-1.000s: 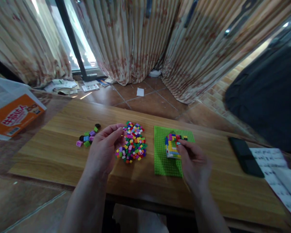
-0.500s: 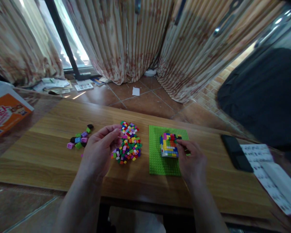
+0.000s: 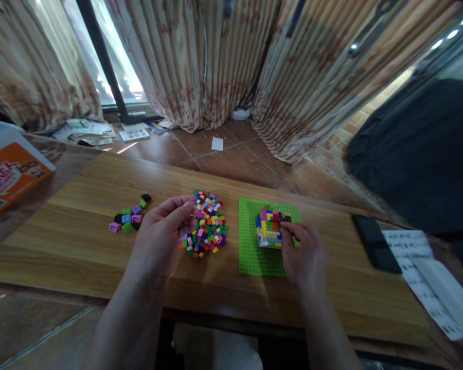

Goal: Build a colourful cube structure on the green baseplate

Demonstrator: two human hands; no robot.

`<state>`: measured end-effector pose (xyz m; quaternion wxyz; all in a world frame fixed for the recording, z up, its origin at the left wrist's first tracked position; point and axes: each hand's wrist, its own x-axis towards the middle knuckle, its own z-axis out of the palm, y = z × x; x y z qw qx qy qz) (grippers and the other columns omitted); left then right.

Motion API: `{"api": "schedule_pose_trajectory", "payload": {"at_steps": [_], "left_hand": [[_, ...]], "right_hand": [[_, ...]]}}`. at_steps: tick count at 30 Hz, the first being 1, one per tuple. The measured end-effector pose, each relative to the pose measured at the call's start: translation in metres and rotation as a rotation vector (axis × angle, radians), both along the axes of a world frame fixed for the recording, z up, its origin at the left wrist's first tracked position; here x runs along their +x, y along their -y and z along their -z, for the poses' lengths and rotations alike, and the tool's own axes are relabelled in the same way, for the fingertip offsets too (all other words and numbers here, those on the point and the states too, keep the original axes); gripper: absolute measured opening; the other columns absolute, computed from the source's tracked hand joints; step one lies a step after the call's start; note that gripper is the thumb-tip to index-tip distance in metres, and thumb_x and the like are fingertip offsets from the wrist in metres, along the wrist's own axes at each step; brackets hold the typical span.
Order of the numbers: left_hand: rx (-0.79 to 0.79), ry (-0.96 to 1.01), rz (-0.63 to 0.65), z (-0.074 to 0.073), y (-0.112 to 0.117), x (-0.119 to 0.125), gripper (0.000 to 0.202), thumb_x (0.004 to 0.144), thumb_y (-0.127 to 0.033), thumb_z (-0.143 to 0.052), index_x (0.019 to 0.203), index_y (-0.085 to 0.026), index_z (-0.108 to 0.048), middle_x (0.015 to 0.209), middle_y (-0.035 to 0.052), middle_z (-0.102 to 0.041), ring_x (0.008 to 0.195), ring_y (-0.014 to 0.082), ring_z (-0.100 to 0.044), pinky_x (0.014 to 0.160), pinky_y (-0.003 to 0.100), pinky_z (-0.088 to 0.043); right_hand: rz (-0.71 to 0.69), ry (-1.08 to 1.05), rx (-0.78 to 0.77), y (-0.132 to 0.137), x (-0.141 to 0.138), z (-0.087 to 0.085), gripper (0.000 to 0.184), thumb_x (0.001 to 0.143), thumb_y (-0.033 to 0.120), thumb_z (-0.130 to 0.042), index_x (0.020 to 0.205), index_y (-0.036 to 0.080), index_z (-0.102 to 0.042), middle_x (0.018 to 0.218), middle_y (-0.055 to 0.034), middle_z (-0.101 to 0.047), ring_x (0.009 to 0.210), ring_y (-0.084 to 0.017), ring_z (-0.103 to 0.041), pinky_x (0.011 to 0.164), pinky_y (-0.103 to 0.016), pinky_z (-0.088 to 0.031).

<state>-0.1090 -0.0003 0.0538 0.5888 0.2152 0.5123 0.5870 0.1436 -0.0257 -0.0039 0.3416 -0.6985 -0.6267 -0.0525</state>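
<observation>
A green baseplate (image 3: 256, 257) lies on the wooden table (image 3: 81, 241). On it stands a small multicoloured brick structure (image 3: 269, 228). My right hand (image 3: 303, 254) rests on the plate's right side, fingers curled, fingertips pressed against the structure. A heap of small coloured bricks (image 3: 206, 226) lies left of the plate. My left hand (image 3: 160, 236) hovers at the heap's left edge, thumb and fingers pinched together; whether a brick sits between them is hidden.
A smaller cluster of larger bricks (image 3: 129, 218) lies further left. A black phone (image 3: 376, 249) and printed paper (image 3: 432, 280) lie at the right. An orange box (image 3: 7, 177) sits at far left. Curtains and a tiled floor lie behind the table.
My right hand has drawn slightly closer to the structure's right side. My left hand stays pinched at the heap. The view has shifted a little.
</observation>
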Motion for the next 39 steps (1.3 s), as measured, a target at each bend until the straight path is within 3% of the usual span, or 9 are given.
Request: {"api": "schedule_pose_trajectory", "payload": {"at_steps": [10, 27, 33, 39], "left_hand": [[0.007, -0.003, 0.002, 0.0009, -0.0005, -0.0001, 0.024, 0.059, -0.018, -0.078, 0.080, -0.012, -0.069, 0.066, -0.0003, -0.065, 0.051, 0.0048, -0.054, 0.048, 0.014, -0.043], [0.026, -0.012, 0.010, 0.0012, 0.0000, 0.0016, 0.020, 0.061, -0.017, -0.076, 0.079, -0.011, -0.070, 0.066, -0.0002, -0.064, 0.053, 0.0057, -0.054, 0.050, 0.015, -0.044], [0.009, -0.023, 0.010, 0.0006, 0.0000, 0.0016, 0.021, 0.060, -0.018, -0.077, 0.079, -0.012, -0.070, 0.067, 0.0000, -0.064, 0.052, 0.0056, -0.053, 0.049, 0.016, -0.042], [0.017, 0.010, 0.019, 0.0026, -0.0005, 0.0005, 0.025, 0.059, -0.018, -0.078, 0.081, -0.012, -0.070, 0.065, 0.0001, -0.065, 0.052, 0.0054, -0.054, 0.049, 0.014, -0.043]], "right_hand": [[0.077, -0.125, 0.000, -0.0010, -0.0020, -0.0024, 0.017, 0.082, 0.028, -0.059, 0.084, 0.017, -0.072, 0.083, -0.0064, -0.066, 0.065, -0.017, -0.059, 0.064, -0.032, -0.048], [0.059, -0.128, 0.032, 0.0004, -0.0033, -0.0030, 0.023, 0.084, 0.034, -0.058, 0.082, 0.016, -0.074, 0.088, -0.0089, -0.067, 0.072, -0.019, -0.062, 0.067, -0.034, -0.051], [0.084, -0.222, 0.024, -0.0028, -0.0021, -0.0043, 0.026, 0.084, 0.038, -0.059, 0.078, 0.017, -0.072, 0.087, -0.0090, -0.068, 0.070, -0.017, -0.061, 0.061, -0.031, -0.051], [0.163, -0.431, -0.018, -0.0081, 0.0044, 0.0010, 0.026, 0.074, 0.042, -0.068, 0.072, 0.016, -0.072, 0.082, -0.0070, -0.067, 0.064, -0.015, -0.058, 0.059, -0.030, -0.049]]}}
